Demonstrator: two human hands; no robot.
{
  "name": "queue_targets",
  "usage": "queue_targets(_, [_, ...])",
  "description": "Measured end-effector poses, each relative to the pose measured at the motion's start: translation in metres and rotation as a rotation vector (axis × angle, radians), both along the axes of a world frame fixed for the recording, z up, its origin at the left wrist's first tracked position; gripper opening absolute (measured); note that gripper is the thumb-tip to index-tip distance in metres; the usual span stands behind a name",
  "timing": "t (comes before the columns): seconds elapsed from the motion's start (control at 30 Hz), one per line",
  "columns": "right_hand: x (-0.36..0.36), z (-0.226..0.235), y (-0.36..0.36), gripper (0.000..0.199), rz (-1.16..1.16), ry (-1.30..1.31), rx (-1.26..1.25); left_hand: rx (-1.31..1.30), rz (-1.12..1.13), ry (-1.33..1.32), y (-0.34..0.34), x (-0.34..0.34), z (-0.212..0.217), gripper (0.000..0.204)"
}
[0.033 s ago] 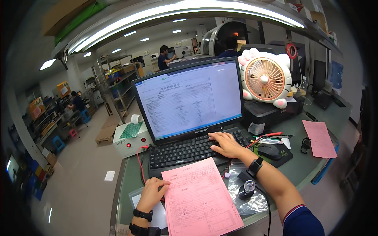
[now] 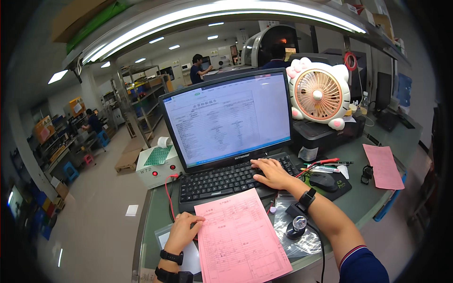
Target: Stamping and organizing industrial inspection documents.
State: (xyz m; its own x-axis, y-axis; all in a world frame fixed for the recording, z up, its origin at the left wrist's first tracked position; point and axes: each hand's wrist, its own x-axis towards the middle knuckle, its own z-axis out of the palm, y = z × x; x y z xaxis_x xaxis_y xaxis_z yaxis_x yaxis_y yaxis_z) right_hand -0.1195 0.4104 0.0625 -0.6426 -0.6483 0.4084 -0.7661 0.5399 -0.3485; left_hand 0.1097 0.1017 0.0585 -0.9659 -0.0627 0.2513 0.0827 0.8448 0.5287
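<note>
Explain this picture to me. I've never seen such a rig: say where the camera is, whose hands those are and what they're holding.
There is no robot: these are a person's own bare hands. The camera is worn on their head, looking down through a very wide lens, so straight edges bend near the rim.

The left hand touches the left edge of a pink sheet; whether it grips or only rests there, I can't tell. The right hand lies over the keyboard, holding nothing visible.

On the green desk, a monitor stands behind the keyboard, with a white box to its left. To the right are a mouse, a fan and another pink sheet.
</note>
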Motion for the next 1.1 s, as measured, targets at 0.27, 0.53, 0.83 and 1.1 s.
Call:
queue_targets(0.27, [0.0, 0.0, -0.004, 0.059, -0.025, -0.027, -0.006, -0.014, -0.005, 0.0, -0.003, -0.001, -0.002, 0.021])
queue_targets(0.53, [0.001, -0.001, 0.004, 0.057, -0.043, -0.015, -0.023, -0.011, -0.014, -0.012, 0.004, -0.001, 0.0, 0.021])
queue_targets(0.83, [-0.022, 0.016, 0.076, 0.019, -0.071, 0.245, -0.248, -0.004, -0.068, 0.115, -0.007, -0.003, -0.007, 0.018])
queue_targets(1.1, [-0.002, 0.008, 0.091, 0.021, -0.15, 0.305, -0.078, 0.02, -0.027, 0.036, 0.0, -0.005, 0.0, 0.019])
